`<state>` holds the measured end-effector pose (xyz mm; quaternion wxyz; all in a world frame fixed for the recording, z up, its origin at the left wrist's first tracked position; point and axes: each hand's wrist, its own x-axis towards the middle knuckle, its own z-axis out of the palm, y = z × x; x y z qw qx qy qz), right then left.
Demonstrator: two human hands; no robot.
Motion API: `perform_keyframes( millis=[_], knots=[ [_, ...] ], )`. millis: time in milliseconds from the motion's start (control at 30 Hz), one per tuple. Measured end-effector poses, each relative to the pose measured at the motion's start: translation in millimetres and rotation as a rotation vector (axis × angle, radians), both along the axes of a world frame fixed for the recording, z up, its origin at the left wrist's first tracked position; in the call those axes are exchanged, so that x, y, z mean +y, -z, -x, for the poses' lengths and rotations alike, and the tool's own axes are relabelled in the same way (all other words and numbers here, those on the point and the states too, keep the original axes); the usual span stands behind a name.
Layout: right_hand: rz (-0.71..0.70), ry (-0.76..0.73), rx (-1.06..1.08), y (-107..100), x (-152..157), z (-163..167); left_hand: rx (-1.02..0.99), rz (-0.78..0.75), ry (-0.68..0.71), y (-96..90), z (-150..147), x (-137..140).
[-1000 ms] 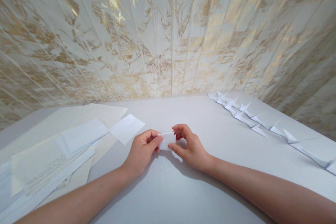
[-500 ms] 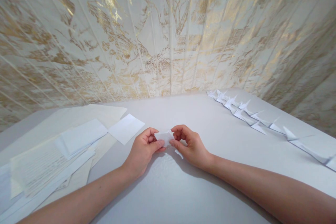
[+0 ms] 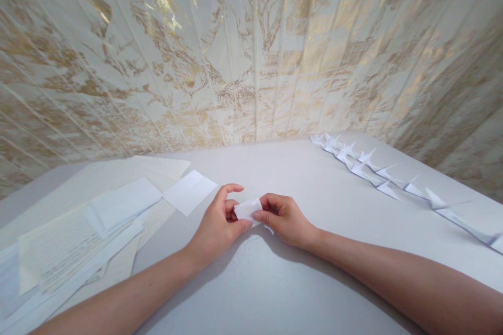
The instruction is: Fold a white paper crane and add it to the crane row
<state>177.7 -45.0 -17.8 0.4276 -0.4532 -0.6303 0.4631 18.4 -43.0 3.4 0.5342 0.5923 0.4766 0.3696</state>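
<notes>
A small piece of folded white paper (image 3: 247, 210) is held just above the table between both hands. My right hand (image 3: 288, 219) pinches its right end between thumb and index finger. At the paper's lower left edge lies the thumb of my left hand (image 3: 218, 222), with curled fingers behind the left end. The left index finger is lifted and stretched out above the paper. Part of the paper is covered by the fingers.
Several folded white paper cranes (image 3: 357, 167) stand in rows on the right of the white table (image 3: 251, 288). On the left lie overlapping sheets (image 3: 70, 246), a white stack (image 3: 121, 204) and a single white sheet (image 3: 190, 192). A gold-patterned curtain (image 3: 251, 52) hangs behind.
My left index finger has lifted off the paper and straightened. The left thumb has slid slightly right along its lower edge. The paper has tilted, while my right hand keeps its pinch.
</notes>
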Motion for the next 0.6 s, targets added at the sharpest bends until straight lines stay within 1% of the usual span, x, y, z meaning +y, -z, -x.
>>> perform_keyframes(
  millis=[67,167,300,400,500,567,600],
  knots=[
    [0.008,0.005,-0.023,-1,1,0,-0.016,0.026,0.008,0.3,1,1],
    [0.018,0.03,-0.119,-2,3,-2,-0.021,0.065,0.032,2.7,4,6],
    [-0.019,0.067,-0.247,-1,6,-4,0.125,0.025,0.108,3.5,8,10],
    [-0.066,0.062,-0.334,-1,5,-4,0.247,-0.033,0.123,2.1,10,10],
    [-0.139,0.052,-0.439,-3,4,-2,0.489,-0.193,0.136,2.5,12,10],
    [-0.193,0.056,-0.5,-3,3,-2,0.676,-0.357,0.14,4.8,13,9],
    [-0.213,0.06,-0.525,-3,3,-2,0.733,-0.453,0.142,6.4,14,9]
  ],
)
